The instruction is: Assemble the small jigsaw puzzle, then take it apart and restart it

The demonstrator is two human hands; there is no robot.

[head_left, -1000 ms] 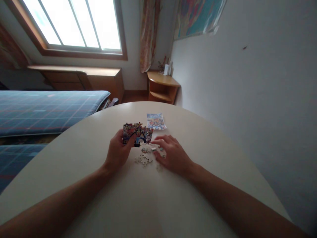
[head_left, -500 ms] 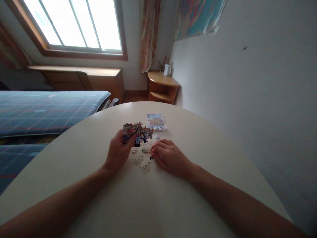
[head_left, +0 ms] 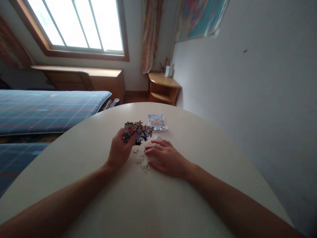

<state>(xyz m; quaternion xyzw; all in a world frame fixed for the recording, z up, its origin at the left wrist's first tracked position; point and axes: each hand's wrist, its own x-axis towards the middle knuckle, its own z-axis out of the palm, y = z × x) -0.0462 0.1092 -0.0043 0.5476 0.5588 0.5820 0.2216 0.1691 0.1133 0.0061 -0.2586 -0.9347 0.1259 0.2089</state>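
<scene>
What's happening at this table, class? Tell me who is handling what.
A person is handling a jigsaw with two bare hands. The left hand holds a partly joined puzzle, its edges still uneven. The right hand is down among loose pieces on the table; whether it grips one can't be seen. A printed sheet lies just beyond the puzzle.

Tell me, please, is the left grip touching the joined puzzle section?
Touching. The head view shows the left grip holding the joined puzzle section at its left side, thumb over the printed face.
</scene>
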